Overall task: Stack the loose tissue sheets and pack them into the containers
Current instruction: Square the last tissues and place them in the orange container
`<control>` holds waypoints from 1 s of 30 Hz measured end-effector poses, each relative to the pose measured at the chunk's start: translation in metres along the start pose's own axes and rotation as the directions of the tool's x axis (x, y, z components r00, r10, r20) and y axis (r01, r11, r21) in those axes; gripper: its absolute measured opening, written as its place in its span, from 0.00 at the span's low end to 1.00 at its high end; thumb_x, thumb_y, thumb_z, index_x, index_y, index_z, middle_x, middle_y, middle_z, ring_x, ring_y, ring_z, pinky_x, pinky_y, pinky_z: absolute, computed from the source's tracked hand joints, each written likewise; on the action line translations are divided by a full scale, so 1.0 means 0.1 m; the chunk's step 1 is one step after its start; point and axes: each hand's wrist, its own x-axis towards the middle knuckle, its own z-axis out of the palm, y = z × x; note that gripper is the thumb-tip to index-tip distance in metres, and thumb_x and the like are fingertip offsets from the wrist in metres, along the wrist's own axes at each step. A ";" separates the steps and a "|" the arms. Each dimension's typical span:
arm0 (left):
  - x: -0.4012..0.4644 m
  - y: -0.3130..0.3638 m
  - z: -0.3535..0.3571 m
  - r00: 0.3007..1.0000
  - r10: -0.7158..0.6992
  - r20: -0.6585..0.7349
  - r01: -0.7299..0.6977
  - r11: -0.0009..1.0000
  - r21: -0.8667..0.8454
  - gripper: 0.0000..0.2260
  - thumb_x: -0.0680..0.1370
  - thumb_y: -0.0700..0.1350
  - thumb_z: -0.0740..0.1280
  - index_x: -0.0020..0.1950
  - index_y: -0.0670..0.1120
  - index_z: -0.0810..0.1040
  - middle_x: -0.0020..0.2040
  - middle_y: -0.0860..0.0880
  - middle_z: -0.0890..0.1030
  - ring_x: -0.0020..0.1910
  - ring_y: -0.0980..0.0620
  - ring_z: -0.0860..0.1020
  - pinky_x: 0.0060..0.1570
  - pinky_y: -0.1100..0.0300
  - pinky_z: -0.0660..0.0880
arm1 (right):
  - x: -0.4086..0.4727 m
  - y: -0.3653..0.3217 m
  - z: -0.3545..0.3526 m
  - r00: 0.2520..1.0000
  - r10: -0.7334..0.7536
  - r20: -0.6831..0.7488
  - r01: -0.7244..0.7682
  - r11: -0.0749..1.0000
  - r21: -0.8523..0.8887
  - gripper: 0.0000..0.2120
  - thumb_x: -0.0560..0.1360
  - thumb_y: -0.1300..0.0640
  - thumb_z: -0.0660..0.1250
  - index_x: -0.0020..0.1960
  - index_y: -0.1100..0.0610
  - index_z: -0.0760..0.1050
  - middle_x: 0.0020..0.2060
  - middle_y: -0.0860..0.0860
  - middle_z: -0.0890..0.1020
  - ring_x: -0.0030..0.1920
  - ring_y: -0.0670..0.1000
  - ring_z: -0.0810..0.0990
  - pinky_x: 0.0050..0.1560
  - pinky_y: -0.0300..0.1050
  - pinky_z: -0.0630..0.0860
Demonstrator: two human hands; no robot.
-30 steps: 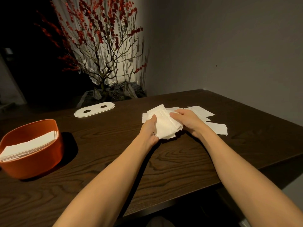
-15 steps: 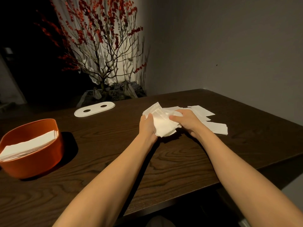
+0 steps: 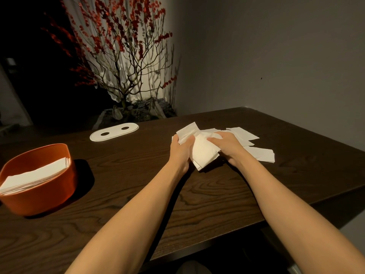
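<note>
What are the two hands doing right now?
Left hand: grips the tissue stack at its left edge.
Right hand: holds the same stack from the right, fingers on top.

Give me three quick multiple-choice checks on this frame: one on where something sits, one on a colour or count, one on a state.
1. Where does the white oval lid lie?
A. On the table beyond the orange container
B. On top of the orange container
C. Under the loose sheets

2. How many dark holes show in that lid?
A. One
B. Two
C. Four

3. What is the state of the orange container?
A. Open, with tissue stacked inside
B. Closed with its lid
C. Tipped on its side

Answers:
1 A: the lid lies flat on the table, apart from the container.
2 B: two dark ovals are visible.
3 A: a white stack fills it and its top is uncovered.

Meanwhile the left hand and right hand hold a tissue bundle beside the loose sheets.
</note>
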 end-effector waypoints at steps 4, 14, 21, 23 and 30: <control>0.02 -0.03 0.01 0.999 0.028 -0.026 -0.027 0.998 0.061 0.17 0.81 0.37 0.62 0.68 0.47 0.65 0.53 0.49 0.78 0.44 0.53 0.79 0.36 0.58 0.78 | -0.02 0.00 0.03 0.988 -0.143 -0.051 0.135 0.983 -0.125 0.15 0.78 0.58 0.65 0.65 0.56 0.73 0.59 0.53 0.78 0.55 0.50 0.75 0.44 0.40 0.72; -0.05 0.08 0.06 0.951 -0.308 -0.012 0.308 0.949 0.064 0.20 0.77 0.33 0.66 0.69 0.39 0.68 0.62 0.39 0.77 0.59 0.40 0.78 0.56 0.44 0.76 | -0.05 -0.04 0.04 0.935 -0.314 -0.167 0.246 0.910 -0.334 0.13 0.79 0.59 0.62 0.63 0.58 0.75 0.59 0.56 0.79 0.58 0.53 0.76 0.52 0.42 0.72; -0.03 0.07 0.12 0.986 -0.157 -0.056 0.166 0.876 0.453 0.21 0.82 0.44 0.60 0.73 0.39 0.62 0.69 0.44 0.70 0.65 0.46 0.71 0.58 0.57 0.69 | -0.10 -0.07 0.11 0.930 -0.336 -0.152 0.294 0.924 -0.244 0.13 0.78 0.58 0.64 0.61 0.58 0.76 0.55 0.53 0.80 0.52 0.48 0.76 0.48 0.40 0.71; -0.08 0.11 0.15 0.981 -0.193 -0.029 0.184 0.866 0.465 0.19 0.84 0.46 0.55 0.73 0.40 0.63 0.69 0.44 0.70 0.62 0.46 0.72 0.53 0.58 0.70 | -0.09 -0.06 0.11 0.942 -0.305 -0.139 0.283 0.945 -0.162 0.14 0.77 0.57 0.66 0.62 0.58 0.75 0.55 0.54 0.80 0.55 0.52 0.77 0.49 0.43 0.74; -0.21 0.16 0.15 0.958 -0.249 0.145 0.219 0.956 0.195 0.23 0.81 0.59 0.57 0.73 0.48 0.66 0.51 0.46 0.76 0.49 0.49 0.81 0.45 0.56 0.74 | -0.11 -0.07 0.12 0.978 -0.181 -0.100 0.182 0.983 -0.002 0.25 0.76 0.53 0.68 0.70 0.58 0.67 0.66 0.53 0.74 0.64 0.53 0.72 0.58 0.46 0.71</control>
